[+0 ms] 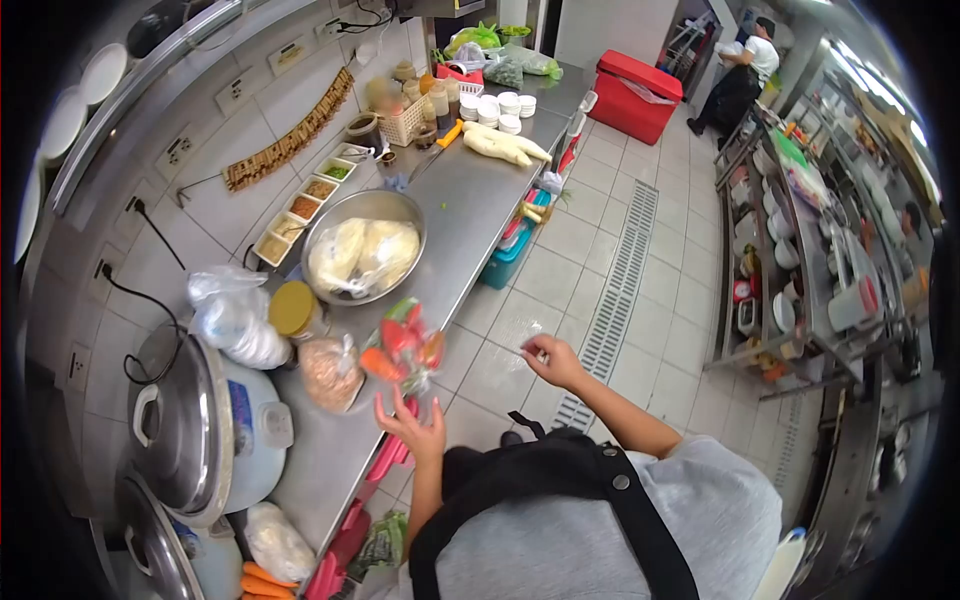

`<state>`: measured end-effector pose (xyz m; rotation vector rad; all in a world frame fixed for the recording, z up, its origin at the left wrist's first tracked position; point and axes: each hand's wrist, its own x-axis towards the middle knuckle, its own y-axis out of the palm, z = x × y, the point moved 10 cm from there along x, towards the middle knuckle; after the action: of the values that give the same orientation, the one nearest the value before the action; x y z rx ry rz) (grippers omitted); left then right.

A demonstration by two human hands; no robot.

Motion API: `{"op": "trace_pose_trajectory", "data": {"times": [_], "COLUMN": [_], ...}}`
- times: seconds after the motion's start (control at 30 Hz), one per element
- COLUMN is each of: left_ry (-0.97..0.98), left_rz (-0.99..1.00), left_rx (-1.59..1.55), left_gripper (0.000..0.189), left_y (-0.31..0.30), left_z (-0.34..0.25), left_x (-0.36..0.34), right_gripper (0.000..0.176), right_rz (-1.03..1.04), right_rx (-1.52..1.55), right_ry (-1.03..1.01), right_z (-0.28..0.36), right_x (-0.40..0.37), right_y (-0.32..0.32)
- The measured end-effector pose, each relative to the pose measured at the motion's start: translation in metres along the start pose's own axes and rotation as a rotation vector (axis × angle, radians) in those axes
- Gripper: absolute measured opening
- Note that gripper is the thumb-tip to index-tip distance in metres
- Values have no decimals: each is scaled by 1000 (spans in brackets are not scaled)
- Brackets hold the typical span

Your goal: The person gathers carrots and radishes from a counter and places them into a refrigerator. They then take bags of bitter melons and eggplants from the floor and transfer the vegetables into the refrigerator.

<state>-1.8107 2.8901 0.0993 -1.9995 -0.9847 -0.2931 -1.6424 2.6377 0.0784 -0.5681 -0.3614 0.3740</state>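
My left hand (412, 428) is at the counter's front edge, fingers spread and slightly curled. Just beyond its fingertips is a clear bag of red and green vegetables (402, 345), blurred, with an orange piece inside. My right hand (552, 360) is raised over the floor side, thumb and fingers pinched together. From that pinch hangs a thin, see-through plastic film (515, 332), hard to make out against the tiles. Left of the vegetables stands a tied bag of pinkish-brown bits (331, 374), with a yellow-lidded jar (294, 309) behind it.
A steel bowl (420, 240) holds bagged pale food. Small condiment trays (305, 206) line the wall. Farther along lie white radishes (500, 145) and a yellow-handled knife (450, 134). Large lidded pots (180, 430) crowd the near left. A red cooler (637, 95) and a person (750, 70) are beyond.
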Motion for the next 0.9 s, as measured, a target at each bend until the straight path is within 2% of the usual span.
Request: {"op": "trace_pose_trajectory", "data": {"times": [0.13,0.2,0.33,0.4,0.43,0.5,0.53,0.57,0.6,0.73,0.9], "left_ry": [-75,-15,-15,-27,-23,-59,-143,-227,-299,-452,-706], "left_rz": [15,99,97,111,122,116,87,57,46,-123,-358], "left_rx": [175,122,154,181,199,223,241,262,306,434,473], "left_gripper": [75,77,75,75,76,76,76,76,72,65,54], "left_y": [35,62,79,80,82,82,78,73,72,68,84], "left_z": [7,24,44,48,42,22,16,10,4,-30,-107], "left_x": [36,49,68,75,81,87,88,86,80,46,-25], "right_gripper": [13,15,19,33,33,52,68,68,70,76,80], "right_rz": [-45,-69,-102,-58,-43,-83,-13,10,31,204,344], "right_rx": [44,43,23,-140,-142,-294,-402,-393,-488,-680,-584], "right_ry": [-172,-222,-248,-162,-168,-185,-132,-140,-60,72,35], "right_z": [-25,-29,-89,-125,-136,-158,-181,-199,-219,-256,-290], "right_x": [131,196,300,338,359,396,422,442,466,514,527], "right_y": [-29,-42,-43,-46,-51,-65,-65,-70,-76,-77,-57]}}
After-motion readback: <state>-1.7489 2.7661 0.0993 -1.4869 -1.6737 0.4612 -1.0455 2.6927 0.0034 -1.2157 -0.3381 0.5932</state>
